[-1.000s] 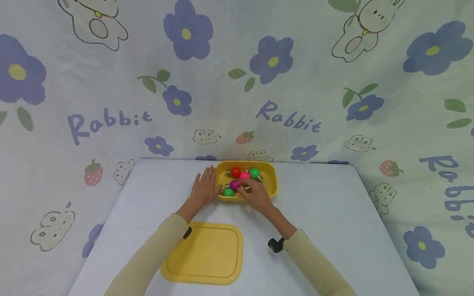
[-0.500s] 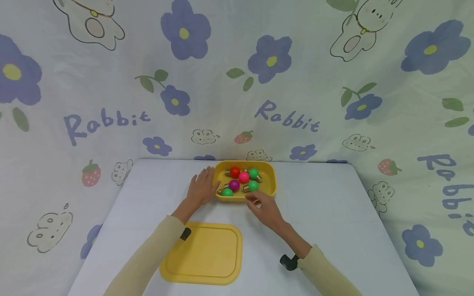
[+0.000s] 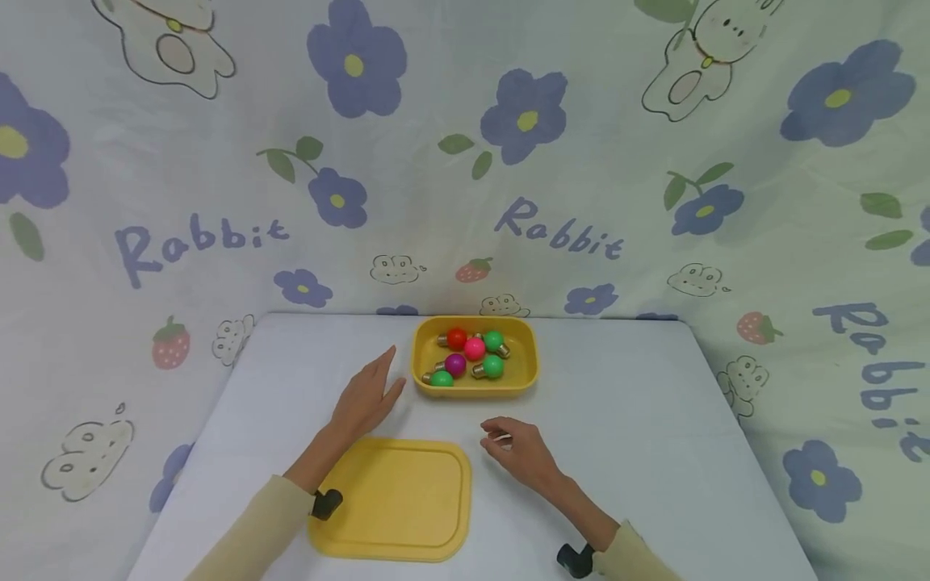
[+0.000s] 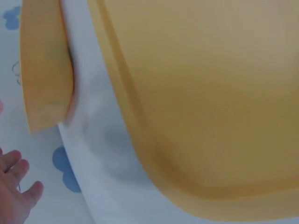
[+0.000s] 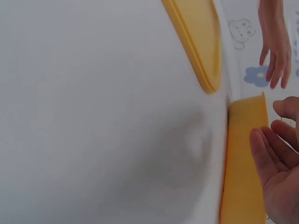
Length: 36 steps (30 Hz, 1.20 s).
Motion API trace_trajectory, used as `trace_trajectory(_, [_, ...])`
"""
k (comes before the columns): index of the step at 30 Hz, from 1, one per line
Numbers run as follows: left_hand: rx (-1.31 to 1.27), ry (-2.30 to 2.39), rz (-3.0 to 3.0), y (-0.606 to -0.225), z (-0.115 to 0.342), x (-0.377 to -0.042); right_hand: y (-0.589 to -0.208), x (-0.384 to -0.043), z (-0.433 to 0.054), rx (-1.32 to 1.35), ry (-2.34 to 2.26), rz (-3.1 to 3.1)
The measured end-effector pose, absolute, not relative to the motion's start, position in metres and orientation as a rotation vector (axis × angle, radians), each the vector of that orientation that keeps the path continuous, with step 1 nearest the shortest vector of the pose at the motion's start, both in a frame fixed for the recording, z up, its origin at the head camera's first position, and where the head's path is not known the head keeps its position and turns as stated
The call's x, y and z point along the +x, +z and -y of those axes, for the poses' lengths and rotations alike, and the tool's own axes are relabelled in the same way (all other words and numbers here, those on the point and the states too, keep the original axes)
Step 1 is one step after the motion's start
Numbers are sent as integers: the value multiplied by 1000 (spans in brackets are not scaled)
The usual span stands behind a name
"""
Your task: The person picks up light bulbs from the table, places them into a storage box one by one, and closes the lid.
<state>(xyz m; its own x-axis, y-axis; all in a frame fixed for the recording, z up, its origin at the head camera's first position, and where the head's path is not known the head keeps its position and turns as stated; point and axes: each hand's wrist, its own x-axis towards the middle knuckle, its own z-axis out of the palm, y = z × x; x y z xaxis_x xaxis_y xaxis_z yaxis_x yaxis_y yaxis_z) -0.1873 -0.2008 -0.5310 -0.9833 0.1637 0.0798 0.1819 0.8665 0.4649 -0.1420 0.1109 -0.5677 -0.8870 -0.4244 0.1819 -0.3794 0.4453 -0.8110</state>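
My left hand [image 3: 363, 401] hovers left of the yellow box [image 3: 475, 393], fingers extended and apart from its wall. My right hand [image 3: 523, 453] is in front of the box, fingers loosely bent, with nothing between thumb and fingers; the right wrist view shows the same bare fingers [image 5: 275, 154]. Inside the box lie several small coloured bulbs with metal screw bases: a red bulb [image 3: 457, 339], a pink bulb [image 3: 475, 349], a purple bulb [image 3: 455, 365] and green ones such as the green bulb [image 3: 493, 366]. Below my left wrist lies a flat yellow lid [image 3: 392, 500].
The white table [image 3: 617, 403] runs back to a hanging cloth [image 3: 436, 177] printed with flowers and rabbits. Dark wrist cameras [image 3: 576, 560] sit at both cuffs. The lid's left part is overlapped by my left forearm in the head view.
My right hand has come out of the box toward me, leaving a green bulb in view there. My left hand has left the box's left side and drawn back toward the lid.
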Motion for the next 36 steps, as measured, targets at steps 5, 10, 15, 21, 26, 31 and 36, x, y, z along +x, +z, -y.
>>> trace_trajectory(5, [-279, -771, 2977, -537, 214, -159, -573, -131, -114, -695, -1421, -2605])
trace_trajectory(10, [-265, -847, 2990, -544, 228, -134, -576, -121, -114, -667, -1301, -2643])
trace_trajectory(15, [-211, -956, 3015, -548, 245, -111, -580, -112, -113, -653, -1204, -2636])
trace_trajectory(21, [-182, -999, 3051, -554, 263, -86, -585, -100, -112, -684, -1077, -2635])
trace_trajectory(26, [-114, -971, 3127, -560, 274, -66, -586, -92, -111, -620, -1011, -2626])
trace_trajectory(31, [-33, -932, 3222, -567, 280, -52, -587, -84, -110, -619, -969, -2626])
trace_trajectory(36, [-1, -832, 3254, -570, 282, -46, -587, -77, -106, -599, -933, -2601])
